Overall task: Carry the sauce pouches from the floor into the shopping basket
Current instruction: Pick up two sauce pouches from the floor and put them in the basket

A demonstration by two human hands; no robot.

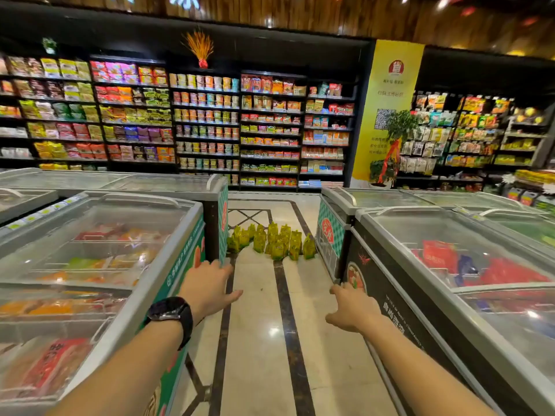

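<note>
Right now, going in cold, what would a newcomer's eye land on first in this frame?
First, the cluster of yellow-green sauce pouches standing on the pale floor at the far end of the aisle, between glass-topped chest freezers. In the foreground the left hand, a black watch on its wrist, and the right hand reach forward empty. Behind them are packed shelves and a yellow banner.

Supermarket: stocked shelves (pixel 207 127), chest freezers (pixel 99 235).

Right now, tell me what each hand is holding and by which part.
Nothing is held. The left hand and right hand stretch forward with relaxed fingers, both empty; the sauce pouches stand on the floor farther ahead, untouched.
</note>
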